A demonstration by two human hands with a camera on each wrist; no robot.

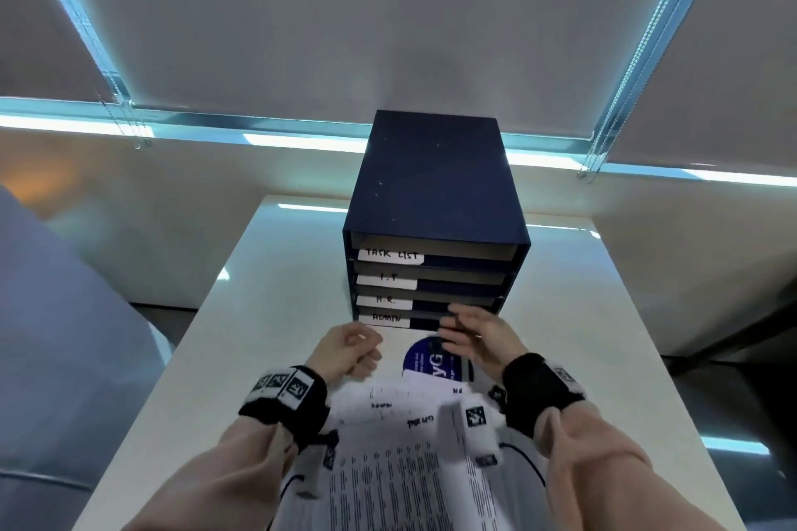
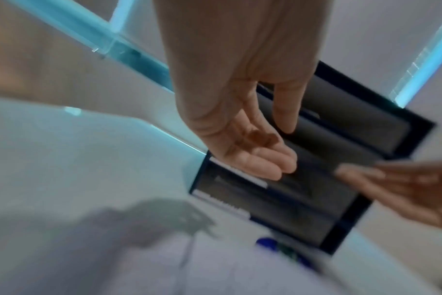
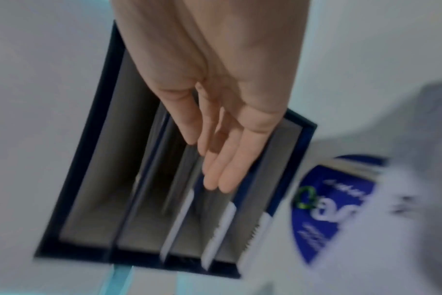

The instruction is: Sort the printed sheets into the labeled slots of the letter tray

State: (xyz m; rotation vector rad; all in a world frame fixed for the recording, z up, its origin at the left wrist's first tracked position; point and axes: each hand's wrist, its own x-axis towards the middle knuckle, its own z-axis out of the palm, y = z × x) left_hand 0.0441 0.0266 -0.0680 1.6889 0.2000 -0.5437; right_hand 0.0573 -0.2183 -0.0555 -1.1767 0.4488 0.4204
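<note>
A dark blue letter tray (image 1: 435, 185) stands on the white table (image 1: 267, 293), its four slots labeled TASK LIST, I.T, H.R. and ADMIN from top to bottom. My left hand (image 1: 351, 351) hovers in front of the ADMIN label, fingers loosely curled, holding nothing; the left wrist view shows it (image 2: 253, 155) empty before the tray (image 2: 353, 209). My right hand (image 1: 470, 334) reaches with straight fingers to the right end of the lower slots and looks empty (image 3: 215, 159). A fanned pile of printed sheets (image 1: 388, 474) lies below my wrists.
A sheet with a round blue logo (image 1: 425, 360) lies between the tray and the pile. A grey upholstered seat (image 1: 64, 336) is left of the table. Closed roller blinds (image 1: 388, 34) hang behind. The table's right side (image 1: 582, 315) is bare.
</note>
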